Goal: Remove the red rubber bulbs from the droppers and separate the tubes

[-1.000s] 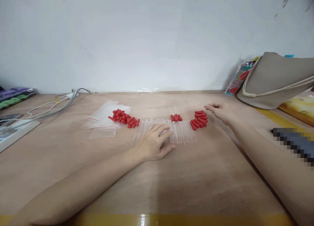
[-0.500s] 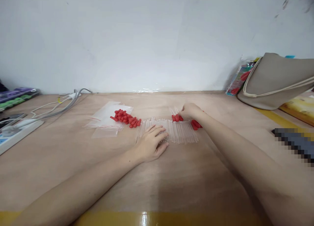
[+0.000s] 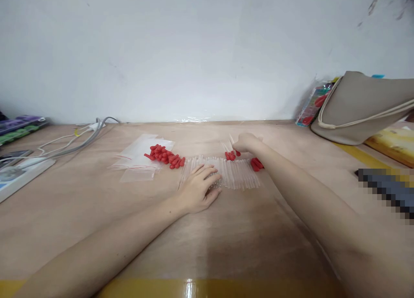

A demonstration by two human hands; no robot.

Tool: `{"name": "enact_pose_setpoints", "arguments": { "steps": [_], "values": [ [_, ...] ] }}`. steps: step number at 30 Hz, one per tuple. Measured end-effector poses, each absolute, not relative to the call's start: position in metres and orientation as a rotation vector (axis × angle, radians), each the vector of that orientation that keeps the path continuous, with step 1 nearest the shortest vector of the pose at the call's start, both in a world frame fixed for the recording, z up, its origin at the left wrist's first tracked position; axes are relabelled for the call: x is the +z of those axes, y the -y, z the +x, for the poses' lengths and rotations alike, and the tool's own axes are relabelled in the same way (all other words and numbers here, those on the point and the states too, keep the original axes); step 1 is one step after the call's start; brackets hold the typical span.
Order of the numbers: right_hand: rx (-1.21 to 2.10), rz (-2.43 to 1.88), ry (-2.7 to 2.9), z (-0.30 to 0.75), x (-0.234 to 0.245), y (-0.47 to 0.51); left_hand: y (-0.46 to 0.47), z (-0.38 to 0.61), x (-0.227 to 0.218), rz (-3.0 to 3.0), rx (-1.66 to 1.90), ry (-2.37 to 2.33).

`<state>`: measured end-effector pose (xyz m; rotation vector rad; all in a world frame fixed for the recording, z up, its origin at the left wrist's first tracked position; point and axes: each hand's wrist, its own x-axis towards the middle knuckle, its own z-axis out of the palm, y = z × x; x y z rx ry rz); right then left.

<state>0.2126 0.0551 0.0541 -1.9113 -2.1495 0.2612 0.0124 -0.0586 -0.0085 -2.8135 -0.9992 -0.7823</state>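
My left hand (image 3: 201, 189) lies with fingers spread on a row of clear glass tubes (image 3: 241, 174). Beyond the row, my right hand (image 3: 246, 142) is closed in a pinch at a glass dropper with a red rubber bulb (image 3: 238, 152); its fingertips are partly hidden. Right beside it are a few more droppers with red bulbs (image 3: 229, 156), their thin tubes pointing toward the wall. Under the right wrist sit some red bulbs (image 3: 257, 164). A heap of loose red bulbs (image 3: 164, 155) rests left of the tubes, partly on clear zip bags (image 3: 137, 153).
On the left are a white power strip (image 3: 29, 177) and grey cables (image 3: 87, 138). A grey-beige bag (image 3: 362, 108) with cords leans at the right, beside a colourful package (image 3: 313, 106). A dark blurred object (image 3: 384, 192) lies at the right. The wall (image 3: 207, 56) bounds the table behind.
My right hand has shifted slightly away and left, and the dropper at its fingers has turned, showing its tube and red bulb apart from the others. My left hand stays in place.
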Motion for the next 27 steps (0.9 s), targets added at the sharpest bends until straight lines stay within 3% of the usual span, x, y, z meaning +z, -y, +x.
{"name": "enact_pose_setpoints", "arguments": {
  "steps": [3, 6, 12, 18, 27],
  "values": [
    [0.19, -1.964, 2.091, 0.214, 0.065, -0.034, 0.059, 0.012, -0.009, -2.792, -0.844, 0.979],
    [0.062, -1.695, 2.076, 0.223, 0.062, -0.004, 0.059, 0.012, -0.009, -2.704, -0.943, 0.969],
    [-0.366, -1.103, 2.166, 0.249, 0.014, 0.049, 0.059, 0.017, -0.006, -2.519, -0.924, 0.934],
    [-0.631, -0.949, 2.171, 0.251, -0.011, 0.061, 0.06, 0.027, -0.001, -2.392, -0.82, 0.869],
    [-0.523, -0.762, 2.243, 0.231, -0.017, 0.066, 0.056, 0.033, -0.004, -2.428, -0.791, 0.76]
  ]
}}
